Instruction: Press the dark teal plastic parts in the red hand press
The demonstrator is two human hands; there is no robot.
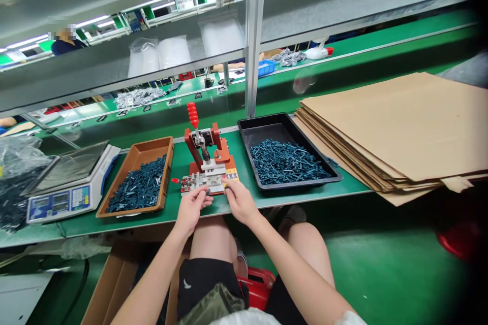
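Two hands, left (191, 209) and right (239, 201), rest together on a steel press jig (198, 184).

Glossy red-painted metal press (219, 134), ribbed red plastic knob (192, 114); smooth black plastic tray (263, 124), matt corrugated cardboard sheets (396, 127)
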